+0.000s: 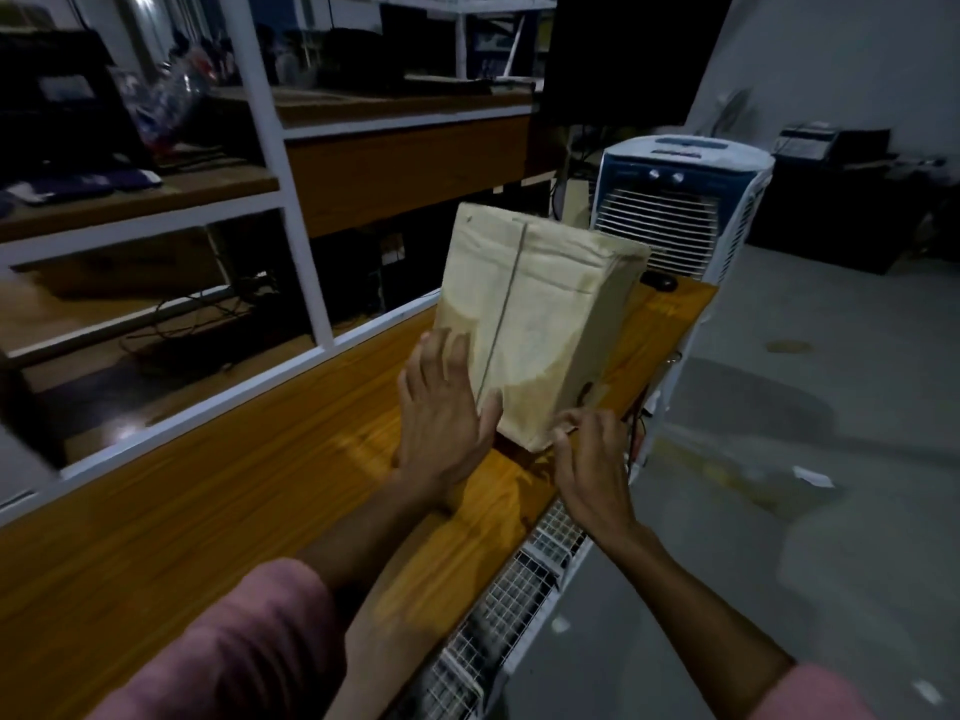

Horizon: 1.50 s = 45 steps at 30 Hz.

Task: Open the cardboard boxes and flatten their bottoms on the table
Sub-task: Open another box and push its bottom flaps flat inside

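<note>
Head view. The cardboard box stands on the wooden table, at about one o'clock from the middle of the view, tilted, with its broad face turned up toward me. A seam line runs down that face from top to bottom. Its lower corner touches the table close to the table's right edge.

My left hand lies flat against the box's lower left side, at seven o'clock from the box's centre. The fingers are straight and spread, pressing on the cardboard; they curl round nothing.

My right hand is at the box's bottom corner, at five o'clock from the box's centre. The fingers are curled and the fingertips pinch the cardboard edge there.

Both forearms come in from the bottom of the view, with pink sleeves at the elbows.

Beyond the box, at one o'clock, stands a white air cooler on the floor. A white-framed shelf unit fills the upper left, at ten o'clock. A white wire grid hangs along the table's right edge.
</note>
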{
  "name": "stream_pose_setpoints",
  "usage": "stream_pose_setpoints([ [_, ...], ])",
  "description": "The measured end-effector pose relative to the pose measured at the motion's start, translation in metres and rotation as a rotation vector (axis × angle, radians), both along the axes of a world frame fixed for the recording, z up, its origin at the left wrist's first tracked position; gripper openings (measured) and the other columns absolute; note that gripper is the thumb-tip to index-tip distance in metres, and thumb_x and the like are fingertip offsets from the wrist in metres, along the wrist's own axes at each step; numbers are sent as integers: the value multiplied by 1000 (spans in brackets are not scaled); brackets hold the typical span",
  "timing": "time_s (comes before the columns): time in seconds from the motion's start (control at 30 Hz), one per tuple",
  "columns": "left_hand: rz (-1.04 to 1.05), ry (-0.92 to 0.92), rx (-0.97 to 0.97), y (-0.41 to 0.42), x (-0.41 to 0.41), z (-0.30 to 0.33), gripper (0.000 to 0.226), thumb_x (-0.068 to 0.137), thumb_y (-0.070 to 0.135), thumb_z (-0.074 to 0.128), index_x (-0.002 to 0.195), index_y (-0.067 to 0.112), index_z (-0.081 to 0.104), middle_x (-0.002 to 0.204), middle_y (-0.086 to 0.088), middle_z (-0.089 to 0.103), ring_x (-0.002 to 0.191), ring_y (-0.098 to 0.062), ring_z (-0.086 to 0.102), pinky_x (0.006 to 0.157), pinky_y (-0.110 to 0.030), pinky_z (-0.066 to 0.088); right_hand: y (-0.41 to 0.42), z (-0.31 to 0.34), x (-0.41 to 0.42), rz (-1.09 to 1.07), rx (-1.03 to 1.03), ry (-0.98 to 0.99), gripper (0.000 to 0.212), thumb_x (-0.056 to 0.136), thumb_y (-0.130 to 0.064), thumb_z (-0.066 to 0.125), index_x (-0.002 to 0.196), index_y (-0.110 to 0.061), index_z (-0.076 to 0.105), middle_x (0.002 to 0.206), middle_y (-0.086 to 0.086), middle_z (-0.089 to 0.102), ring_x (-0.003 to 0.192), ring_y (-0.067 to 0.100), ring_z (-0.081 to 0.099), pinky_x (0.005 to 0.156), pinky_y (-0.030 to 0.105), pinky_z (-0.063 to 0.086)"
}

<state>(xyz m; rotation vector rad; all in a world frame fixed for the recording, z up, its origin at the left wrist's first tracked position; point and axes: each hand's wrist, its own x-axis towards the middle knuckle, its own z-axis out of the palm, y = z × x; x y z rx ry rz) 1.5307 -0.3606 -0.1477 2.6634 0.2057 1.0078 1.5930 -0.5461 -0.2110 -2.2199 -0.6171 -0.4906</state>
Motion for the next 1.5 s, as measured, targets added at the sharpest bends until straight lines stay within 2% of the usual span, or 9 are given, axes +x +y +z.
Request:
stream_pose_setpoints([
  [0.1,-30,-77,59,-1,-18,32,73,97,56,38,154,13,22,161,-17,18,151,-36,17,120,-54,18,1,14,-17,-48,45,-18,21,103,-20,53,119,-7,60,116,14,51,104,27,48,82,22,25],
  [0.23,-48,-2,164,1,-36,49,78,99,58,33,158,9,20,165,-19,17,153,-36,14,118,-59,21,10,29,-34,-33,101,16,35,105,-33,48,126,-5,55,120,14,49,104,27,48,83,26,29],
  [0.47,20,0,247,6,-65,56,71,97,59,37,151,13,33,155,-15,32,143,-35,30,114,-57,25,23,33,-57,56,182,-6,60,99,-57,34,131,-10,53,127,11,44,110,23,48,89,28,35],
  [0.73,-49,203,277,3,-49,58,77,98,63,21,158,14,22,166,-12,17,155,-29,8,123,-54,13,31,49,-31,47,208,-62,47,102,-46,45,133,-12,52,129,9,41,113,27,48,93,49,47],
  [0.93,-155,239,283,-12,-3,73,82,100,64,22,162,16,0,170,-6,-6,156,-22,-12,126,-48,-4,31,64,-14,73,234,-79,54,102,-47,43,146,-15,42,139,11,37,120,25,44,91,31,41],
  [1.1,-91,249,321,-17,5,78,74,102,61,24,160,15,19,162,-10,29,152,-25,19,124,-53,0,34,60,0,116,292,30,57,104,-50,39,154,-25,27,153,8,29,134,31,41,102,49,46],
  [1.2,17,152,401,-18,-8,79,66,99,63,25,143,16,43,128,-7,50,120,-27,47,109,-52,26,38,59,-4,144,301,2,51,104,-52,38,149,-29,30,147,5,31,126,31,47,93,55,51],
  [1.33,190,120,380,-8,-42,73,68,97,68,15,137,22,45,112,-6,52,104,-26,48,89,-45,29,43,60,-33,225,281,-155,40,103,-45,45,135,-21,42,129,6,37,110,24,48,83,50,53],
  [1.5,348,78,282,16,-93,69,62,97,67,18,112,22,57,107,-10,46,100,-28,44,84,-45,33,57,51,-66,374,225,-190,43,103,-50,42,134,-20,46,123,3,41,106,18,49,80,44,54],
])
